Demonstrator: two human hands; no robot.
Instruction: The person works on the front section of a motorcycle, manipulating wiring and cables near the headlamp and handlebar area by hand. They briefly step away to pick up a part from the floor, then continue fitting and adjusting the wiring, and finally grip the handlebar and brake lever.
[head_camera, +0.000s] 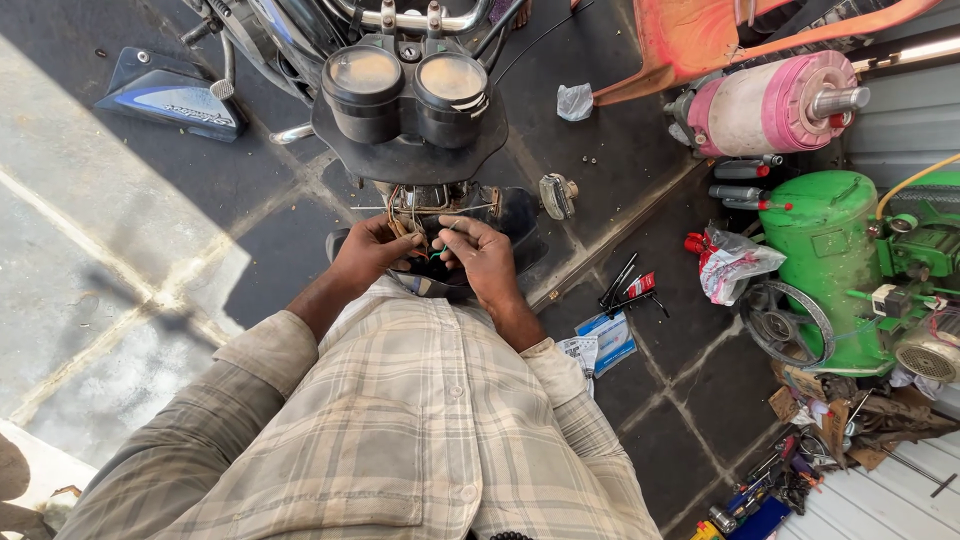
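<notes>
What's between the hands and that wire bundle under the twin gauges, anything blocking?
Nothing visible. Both the left hand and the right hand are already on the wire bundle just below the twin gauges, fingers pinching strands. The gauges sit above the wires, not across the hands' path.

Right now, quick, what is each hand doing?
Left hand: fingers closed, pinching the bundle of wires under the motorcycle's gauges.
Right hand: fingers curled on the same wires, gripping them.

Left hand (368, 250) and right hand (482, 255) pinching wire bundle (412, 222), below twin gauges (405, 85), motorcycle front
</notes>
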